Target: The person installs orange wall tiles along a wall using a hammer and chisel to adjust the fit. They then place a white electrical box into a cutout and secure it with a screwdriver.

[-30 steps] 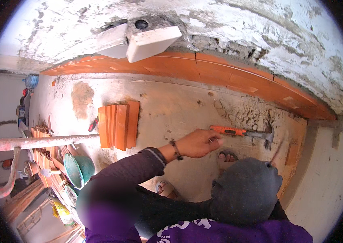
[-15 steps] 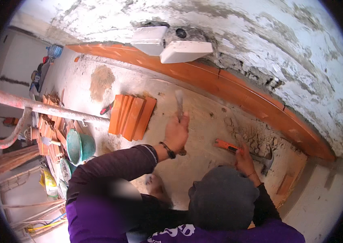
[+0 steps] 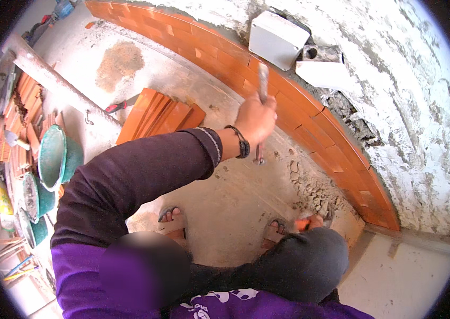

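My left hand [image 3: 256,121] is wrapped round a metal chisel [image 3: 263,82], held upright in front of the orange tiled strip along the wall's foot. The chisel's flattened pale end points up toward two white boxes set in the wall, a left box [image 3: 277,43] and a right box [image 3: 319,73]. Its other end shows below my fist. Low at the right, my right hand [image 3: 316,221] grips a hammer by its orange handle [image 3: 302,225]. My knee partly hides that hand, and the hammer's head is hard to make out.
Broken mortar [image 3: 310,183] lies along the tiled strip [image 3: 318,141]. Stacked orange tiles [image 3: 156,114] and a red-handled tool [image 3: 116,108] are on the floor at left. Farther left are a pale pole [image 3: 57,80], green buckets [image 3: 68,154] and a tile pile [image 3: 28,101]. My sandalled feet [image 3: 173,220] stand below.
My left hand has risen with the chisel toward the white boxes. My right hand and the hammer now sit lower in view, beside my knee. The view has shifted, bringing both feet into sight.
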